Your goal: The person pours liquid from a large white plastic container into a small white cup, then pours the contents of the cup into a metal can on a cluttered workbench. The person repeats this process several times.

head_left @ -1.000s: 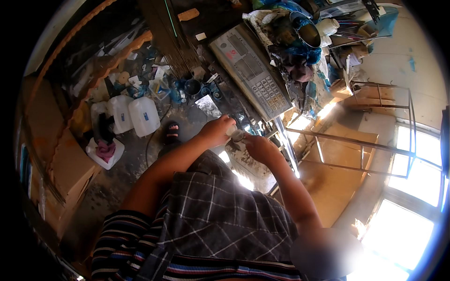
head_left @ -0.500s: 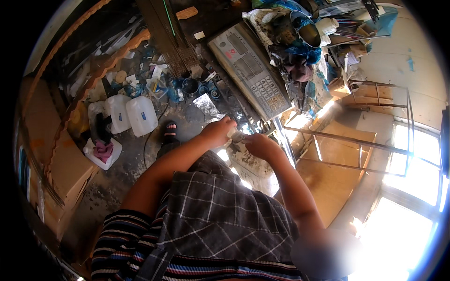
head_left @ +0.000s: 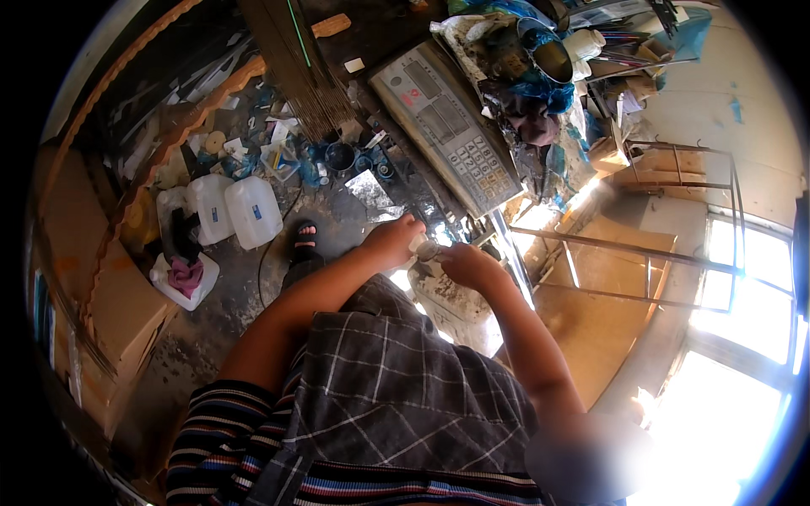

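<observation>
My left hand (head_left: 393, 242) and my right hand (head_left: 467, 263) meet in front of my checked apron, fingers closed. Between them is a small round, pale grey-white piece (head_left: 429, 251), gripped by my right fingers at its edge. A small whitish bit shows at my left fingertips, against the round piece; its kind is too small to make out. Below my hands stands a pale, stained surface (head_left: 456, 295), perhaps a container, partly hidden by my right arm. Beyond them lies a grey scale with a keypad (head_left: 447, 126).
White plastic jugs (head_left: 256, 212) and a cut-open jug holding a purple cloth (head_left: 186, 277) stand at left on the stained floor. A metal frame (head_left: 624, 246) rises at right. Tins, rags and rods crowd the far right. Cardboard (head_left: 93, 278) stands at far left.
The view has shifted very slightly. My hands stay together at nearly the same place, and the round piece shows a little more of its face.
</observation>
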The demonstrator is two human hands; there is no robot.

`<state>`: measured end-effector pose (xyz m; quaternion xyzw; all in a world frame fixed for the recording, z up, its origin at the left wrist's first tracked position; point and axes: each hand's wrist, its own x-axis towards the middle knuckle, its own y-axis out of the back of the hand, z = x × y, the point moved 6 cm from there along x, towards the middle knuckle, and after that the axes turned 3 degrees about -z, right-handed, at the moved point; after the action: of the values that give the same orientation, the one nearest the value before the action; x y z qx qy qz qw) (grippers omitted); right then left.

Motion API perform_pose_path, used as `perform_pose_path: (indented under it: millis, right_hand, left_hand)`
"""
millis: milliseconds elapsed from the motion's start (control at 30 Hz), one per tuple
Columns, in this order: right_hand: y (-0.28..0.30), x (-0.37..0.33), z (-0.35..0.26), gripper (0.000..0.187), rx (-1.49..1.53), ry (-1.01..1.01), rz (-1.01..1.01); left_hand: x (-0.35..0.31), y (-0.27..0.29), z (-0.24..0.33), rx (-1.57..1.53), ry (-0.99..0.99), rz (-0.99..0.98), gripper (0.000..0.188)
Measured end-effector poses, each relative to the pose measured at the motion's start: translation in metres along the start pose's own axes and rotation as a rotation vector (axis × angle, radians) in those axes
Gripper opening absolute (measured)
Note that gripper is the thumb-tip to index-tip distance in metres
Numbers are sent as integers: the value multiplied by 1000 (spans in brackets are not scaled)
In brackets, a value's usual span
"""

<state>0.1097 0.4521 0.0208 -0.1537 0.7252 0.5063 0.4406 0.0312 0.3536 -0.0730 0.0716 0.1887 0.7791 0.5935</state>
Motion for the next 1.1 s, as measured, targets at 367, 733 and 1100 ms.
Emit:
perform_pose_path:
  millis: [367,733,1100]
  right_hand:
    - [-2,0,1,30,24,-5,4]
    - [-3,1,6,33,14,-32,10]
    - [-20,-4,18,33,101,-31,63]
  left_hand:
    - [0,-2,0,9,-2,-9,46]
    - [2,-3,0,-12,14,-2,45]
    - [5,-7,-4,-36,16,27,42]
